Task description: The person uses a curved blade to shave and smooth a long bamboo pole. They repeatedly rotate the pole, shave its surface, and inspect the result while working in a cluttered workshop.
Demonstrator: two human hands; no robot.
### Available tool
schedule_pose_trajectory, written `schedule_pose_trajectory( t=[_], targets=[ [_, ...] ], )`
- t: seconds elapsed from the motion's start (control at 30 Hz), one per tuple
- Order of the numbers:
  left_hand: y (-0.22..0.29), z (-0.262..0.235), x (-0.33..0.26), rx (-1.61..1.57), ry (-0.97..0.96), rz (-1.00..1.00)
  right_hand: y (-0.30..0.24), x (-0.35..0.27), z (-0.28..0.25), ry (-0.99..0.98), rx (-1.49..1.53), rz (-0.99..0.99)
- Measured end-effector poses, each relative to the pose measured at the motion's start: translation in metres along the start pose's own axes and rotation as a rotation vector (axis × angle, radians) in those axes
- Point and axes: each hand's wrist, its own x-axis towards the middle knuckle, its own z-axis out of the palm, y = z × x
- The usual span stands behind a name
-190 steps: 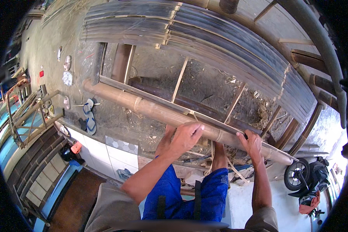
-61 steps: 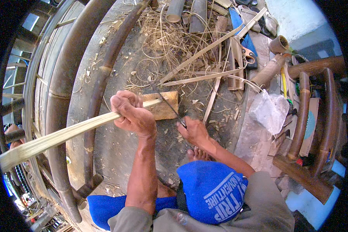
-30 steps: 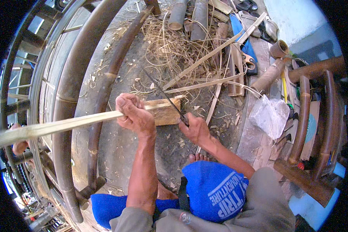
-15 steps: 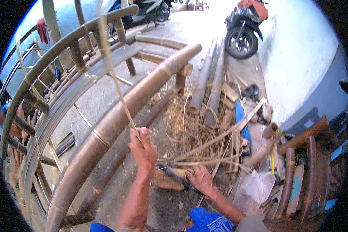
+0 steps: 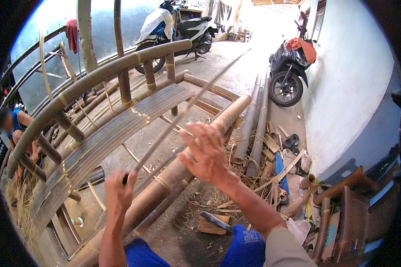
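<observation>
My left hand is closed round the near end of a long, thin bamboo strip, blurred by motion. The strip slants away toward the far right, above a bench-like bamboo frame. My right hand is raised over the frame's thick front rail, fingers stretched and apart, close beside the strip. Behind the rail runs a band of flat bamboo slats, tied with light bindings. On the ground below my right forearm, a dark-bladed knife lies across a wooden block.
Bamboo shavings litter the floor. Two long bamboo poles lie beyond, near a parked motorbike by the wall. At right are a bamboo chair and sandals. Another person sits at far left.
My right hand has left the knife and block and risen over the rail. My left hand has moved left and lower, still with the strip. The view has tilted up.
</observation>
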Motion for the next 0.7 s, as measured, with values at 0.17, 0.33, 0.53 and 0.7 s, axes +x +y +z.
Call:
schedule_pose_trajectory(
  t=[0.17, 0.33, 0.53, 0.7],
  targets=[
    [-0.073, -0.052, -0.071, -0.059, -0.148, -0.194, -0.026, -0.008, 0.066, -0.388, 0.16, -0.109],
    [-0.113, -0.07, -0.106, -0.015, -0.125, -0.232, -0.049, -0.021, 0.12, -0.491, 0.214, -0.081],
    [-0.119, -0.067, -0.102, -0.061, -0.157, -0.308, -0.049, -0.029, 0.14, -0.549, 0.161, 0.012],
    [-0.122, -0.07, -0.104, 0.052, -0.258, -0.316, -0.046, -0.029, 0.142, -0.536, 0.022, -0.116]
  ],
)
